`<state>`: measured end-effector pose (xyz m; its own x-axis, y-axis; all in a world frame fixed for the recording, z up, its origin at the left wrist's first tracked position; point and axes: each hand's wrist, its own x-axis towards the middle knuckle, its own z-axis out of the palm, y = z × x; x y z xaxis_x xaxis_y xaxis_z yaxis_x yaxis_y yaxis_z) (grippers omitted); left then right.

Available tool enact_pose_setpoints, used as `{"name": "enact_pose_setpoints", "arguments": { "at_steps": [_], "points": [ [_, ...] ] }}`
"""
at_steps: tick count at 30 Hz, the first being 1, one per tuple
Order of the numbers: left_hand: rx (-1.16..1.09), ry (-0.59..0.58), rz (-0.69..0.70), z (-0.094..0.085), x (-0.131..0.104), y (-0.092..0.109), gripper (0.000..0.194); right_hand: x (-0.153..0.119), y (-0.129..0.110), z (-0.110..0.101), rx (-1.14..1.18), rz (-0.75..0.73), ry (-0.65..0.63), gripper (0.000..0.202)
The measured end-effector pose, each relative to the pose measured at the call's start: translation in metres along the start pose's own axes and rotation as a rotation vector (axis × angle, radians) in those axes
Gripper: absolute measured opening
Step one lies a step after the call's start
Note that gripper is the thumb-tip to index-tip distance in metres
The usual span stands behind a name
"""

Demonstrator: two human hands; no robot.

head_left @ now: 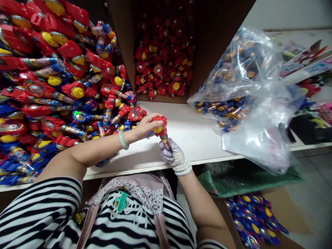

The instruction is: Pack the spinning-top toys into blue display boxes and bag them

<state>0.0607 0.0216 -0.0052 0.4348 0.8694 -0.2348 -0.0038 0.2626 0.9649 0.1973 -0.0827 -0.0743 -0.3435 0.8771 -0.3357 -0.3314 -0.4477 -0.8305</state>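
Observation:
A red toy with a yellow round part (161, 126) is held upright over the front part of the white table (199, 138). My left hand (147, 125), bare with a pale bangle at the wrist, grips its red top. Below it, my right hand (174, 155), in a white and purple striped glove, has its fingers wrapped round the toy's tube-shaped handle (165, 142). The two hands are close together. To the left, a large pile of red and blue toys (77, 91) reaches near my left forearm.
Behind my hands stands a cardboard box (218, 38) with many red toys inside. Clear plastic bags (241, 86) with blue and orange tubes lie on the right. Below right is a box of blue toys (255, 221) beside a green sack (230, 180).

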Motion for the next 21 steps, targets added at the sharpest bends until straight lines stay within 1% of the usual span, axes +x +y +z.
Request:
{"name": "enact_pose_setpoints", "arguments": {
  "at_steps": [1,2,4,5,6,7,8,11,12,13,14,17,18,19,20,21],
  "points": [
    [0.027,0.003,0.010,-0.001,0.001,-0.001,0.037,0.001,0.000,-0.001,-0.039,-0.004,0.027,0.066],
    [0.060,0.033,0.029,-0.002,0.001,-0.001,0.035,0.003,-0.001,-0.001,-0.151,-0.041,0.109,0.065],
    [0.104,0.144,0.079,-0.003,0.003,-0.001,0.031,0.006,-0.006,-0.002,-0.466,-0.146,0.345,0.058],
    [0.104,0.191,0.096,-0.003,0.004,-0.001,0.029,0.006,-0.008,-0.002,-0.580,-0.175,0.429,0.055],
    [0.086,0.210,0.101,-0.004,0.003,-0.001,0.029,0.006,-0.009,0.000,-0.633,-0.179,0.463,0.053],
    [0.051,0.201,0.092,-0.004,0.002,-0.001,0.030,0.005,-0.009,0.003,-0.632,-0.161,0.451,0.053],
    [0.006,0.166,0.070,-0.006,0.000,-0.001,0.032,0.004,-0.008,0.005,-0.580,-0.121,0.397,0.056],
    [-0.094,-0.001,0.005,-0.012,-0.008,0.000,0.040,0.002,-0.001,0.012,-0.325,0.045,0.101,0.071],
    [-0.086,-0.038,-0.002,-0.015,-0.010,0.000,0.040,0.002,0.000,0.013,-0.275,0.067,0.051,0.074],
    [-0.053,-0.045,0.001,-0.017,-0.011,0.001,0.038,0.003,0.001,0.013,-0.248,0.063,0.040,0.073],
    [-0.003,-0.020,0.012,-0.018,-0.011,0.001,0.035,0.005,0.000,0.013,-0.252,0.030,0.067,0.069],
    [0.114,0.136,0.045,-0.019,-0.011,0.001,0.030,0.010,-0.006,0.014,-0.395,-0.149,0.315,0.055],
    [0.110,0.159,0.044,-0.018,-0.010,0.001,0.032,0.011,-0.007,0.017,-0.406,-0.169,0.344,0.052],
    [0.083,0.147,0.036,-0.017,-0.009,0.001,0.036,0.012,-0.008,0.020,-0.371,-0.158,0.322,0.051],
    [0.045,0.110,0.031,-0.016,-0.008,0.002,0.040,0.014,-0.008,0.025,-0.297,-0.130,0.271,0.052],
    [0.014,0.059,0.035,-0.016,-0.007,0.004,0.044,0.017,-0.009,0.029,-0.194,-0.088,0.188,0.053]
  ]
}}
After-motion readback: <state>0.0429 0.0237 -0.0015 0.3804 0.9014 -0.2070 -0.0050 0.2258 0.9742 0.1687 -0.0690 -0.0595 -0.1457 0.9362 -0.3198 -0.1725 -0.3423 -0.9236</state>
